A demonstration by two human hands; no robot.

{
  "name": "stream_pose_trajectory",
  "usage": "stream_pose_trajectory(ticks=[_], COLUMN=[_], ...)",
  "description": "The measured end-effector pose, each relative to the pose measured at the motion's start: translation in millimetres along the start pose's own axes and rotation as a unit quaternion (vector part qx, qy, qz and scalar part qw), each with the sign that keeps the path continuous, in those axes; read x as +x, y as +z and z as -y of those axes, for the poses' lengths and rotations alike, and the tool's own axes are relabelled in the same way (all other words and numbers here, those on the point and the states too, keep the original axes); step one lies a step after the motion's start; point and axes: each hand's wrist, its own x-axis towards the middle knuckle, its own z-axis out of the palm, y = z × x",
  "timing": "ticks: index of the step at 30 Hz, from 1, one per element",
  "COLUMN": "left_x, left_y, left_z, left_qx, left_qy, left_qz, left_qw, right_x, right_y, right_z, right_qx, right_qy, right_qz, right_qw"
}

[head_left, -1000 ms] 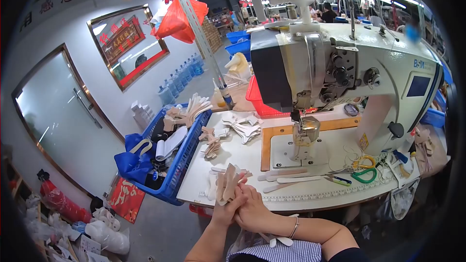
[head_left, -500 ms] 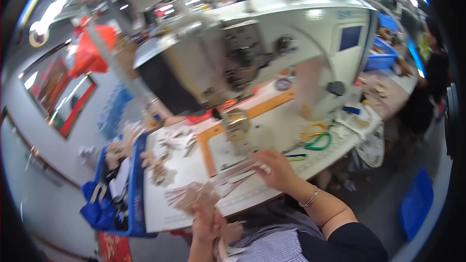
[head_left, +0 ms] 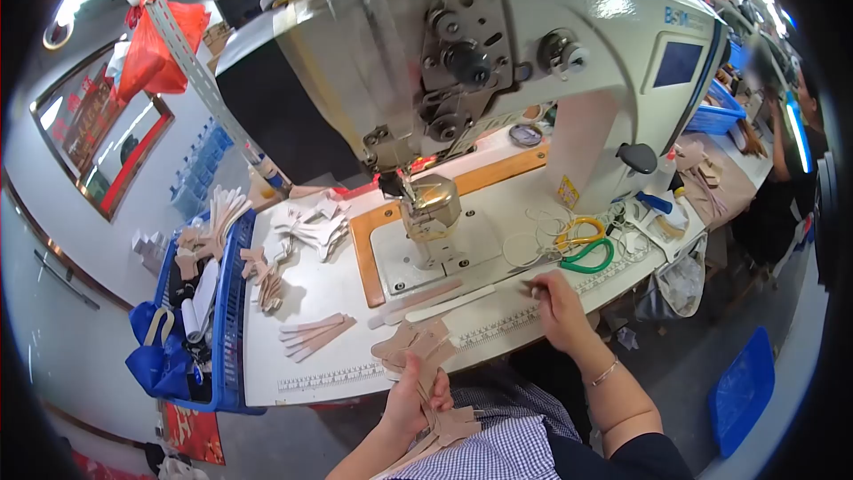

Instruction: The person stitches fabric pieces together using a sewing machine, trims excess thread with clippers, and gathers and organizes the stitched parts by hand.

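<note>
My left hand (head_left: 416, 402) is wrapped round a bunch of beige cut-out pieces (head_left: 413, 344) with irregular outlines, held at the table's front edge above my lap. More of the bunch hangs below the fist. My right hand (head_left: 564, 316) is closed at the table edge, fingertips pinched together. Something small and dark seems to be at the fingertips, too small to name. Just left of those fingertips, a white strip (head_left: 450, 301) and a beige strip (head_left: 416, 302) lie before the sewing machine (head_left: 533, 36). Green-handled scissors (head_left: 588, 258) rest behind the right hand.
Beige strips (head_left: 317, 338) are fanned on the table's left, with white cut pieces (head_left: 315, 227) behind. A blue basket (head_left: 233, 338) full of pieces adjoins the left edge. Yellow scissors (head_left: 582, 231) lie near the machine's base. A person (head_left: 782, 187) is at the far right.
My right hand has moved right, away from the strips near the needle area. My left hand has shifted right with the beige pieces. The head view has moved nearer the machine.
</note>
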Motion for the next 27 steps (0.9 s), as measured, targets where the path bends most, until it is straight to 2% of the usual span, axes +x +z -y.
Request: stream_pose_trajectory(ticks=[1, 3, 4, 6, 11, 15, 18, 20, 21, 23, 24, 26, 27], left_x=[1.2, -0.8, -1.5, -1.7, -2.1, -5.4, -7.4, -12.8, -11.2, -5.3, -6.0, -9.5, -9.8], left_y=[-5.2, -9.8, -9.6, -11.0, -28.6, -24.2, -22.7, -11.1, -15.6, -23.7, -23.8, -12.9, -13.0], left_z=[4.9, 12.1, 13.4, 15.4, 23.0, 23.8, 24.1, 19.8, 22.0, 24.2, 25.0, 20.3, 19.8], left_qx=[-0.014, -0.03, -0.015, 0.001, -0.034, -0.019, -0.01, 0.027, 0.025, -0.037, -0.039, -0.025, -0.027], left_qy=[-0.001, -0.005, 0.01, 0.023, 0.023, 0.03, 0.032, 0.044, 0.043, 0.011, 0.016, 0.017, 0.02], left_qz=[0.012, 0.019, 0.047, 0.076, 0.165, 0.128, 0.161, 0.093, 0.091, 0.171, 0.169, 0.093, 0.09], left_qw=[1.0, 0.999, 0.999, 0.997, 0.985, 0.991, 0.986, 0.994, 0.995, 0.984, 0.985, 0.995, 0.995], right_x=[-5.0, -19.6, -25.0, -33.7, -31.4, -23.2, -22.3, -23.1, -23.9, -28.4, -30.1, -32.3, -32.9], right_y=[4.4, 11.1, 19.3, 32.0, 44.6, 42.9, 44.5, 42.9, 42.8, 45.0, 46.5, 47.2, 47.0], right_z=[20.2, 56.0, 58.3, 58.8, 58.3, 66.0, 58.9, 60.7, 61.5, 58.7, 57.9, 59.8, 61.3], right_qx=[0.063, -0.018, -0.017, -0.004, 0.006, -0.025, -0.009, 0.022, 0.052, 0.101, 0.15, 0.136, 0.119], right_qy=[-0.018, -0.043, -0.041, -0.142, -0.16, -0.182, -0.186, -0.152, -0.121, -0.093, -0.066, -0.066, -0.061], right_qz=[0.006, 0.08, 0.082, 0.079, 0.015, -0.001, 0.042, 0.041, 0.039, 0.046, 0.052, 0.044, 0.029], right_qw=[0.998, 0.996, 0.996, 0.987, 0.987, 0.983, 0.982, 0.987, 0.991, 0.989, 0.985, 0.988, 0.991])
